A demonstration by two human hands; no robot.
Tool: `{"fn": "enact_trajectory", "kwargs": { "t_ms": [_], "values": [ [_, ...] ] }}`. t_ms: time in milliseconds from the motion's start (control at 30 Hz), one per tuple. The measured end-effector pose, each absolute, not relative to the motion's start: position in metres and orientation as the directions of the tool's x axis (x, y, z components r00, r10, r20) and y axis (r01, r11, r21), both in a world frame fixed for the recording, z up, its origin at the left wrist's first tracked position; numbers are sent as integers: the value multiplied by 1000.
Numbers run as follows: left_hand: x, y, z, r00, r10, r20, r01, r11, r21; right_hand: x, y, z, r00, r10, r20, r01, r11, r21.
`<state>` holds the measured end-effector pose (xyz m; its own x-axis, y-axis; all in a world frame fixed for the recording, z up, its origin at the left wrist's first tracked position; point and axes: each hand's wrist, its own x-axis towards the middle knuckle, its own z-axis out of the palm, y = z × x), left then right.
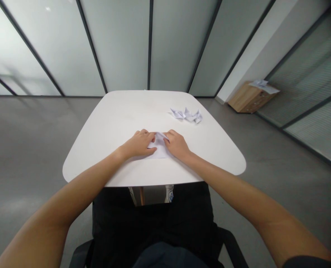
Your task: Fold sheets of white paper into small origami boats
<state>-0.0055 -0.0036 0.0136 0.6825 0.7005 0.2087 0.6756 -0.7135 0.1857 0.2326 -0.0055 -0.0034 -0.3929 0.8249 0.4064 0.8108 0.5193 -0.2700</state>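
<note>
A white sheet of paper (160, 152) lies on the white table (120, 115) in front of me, its far part folded up and raised. My left hand (141, 143) rests on the left side of the sheet, fingers curled at the fold and thumb stretched along the paper. At the right end of the fold, my right hand (176, 143) pinches the raised edge between thumb and fingers. Farther back on the right sit several folded paper pieces (185, 115), close together and apart from both hands.
A wooden cabinet (250, 98) with papers (263, 86) on top stands by the wall at the right. Frosted glass panels (171, 44) line the back. The table's near edge is just before my lap, and chair armrests (231, 245) flank me.
</note>
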Motion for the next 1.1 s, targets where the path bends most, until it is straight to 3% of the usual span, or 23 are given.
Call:
{"fn": "enact_trajectory", "kwargs": {
  "t_ms": [200,400,700,1100],
  "values": [
    [-3,-11,13,667,710,226,700,-701,135,236,-9,-3,-478,776,412,804,575,-151],
    [-4,-16,15,692,671,265,686,-726,48,238,-11,-1,-475,787,394,808,567,-157],
    [-9,-18,4,621,704,344,663,-706,249,239,-10,1,-595,725,348,746,659,-98],
    [-25,-9,-1,681,666,305,617,-746,251,241,-7,12,-711,664,231,674,737,-42]
  ]
}}
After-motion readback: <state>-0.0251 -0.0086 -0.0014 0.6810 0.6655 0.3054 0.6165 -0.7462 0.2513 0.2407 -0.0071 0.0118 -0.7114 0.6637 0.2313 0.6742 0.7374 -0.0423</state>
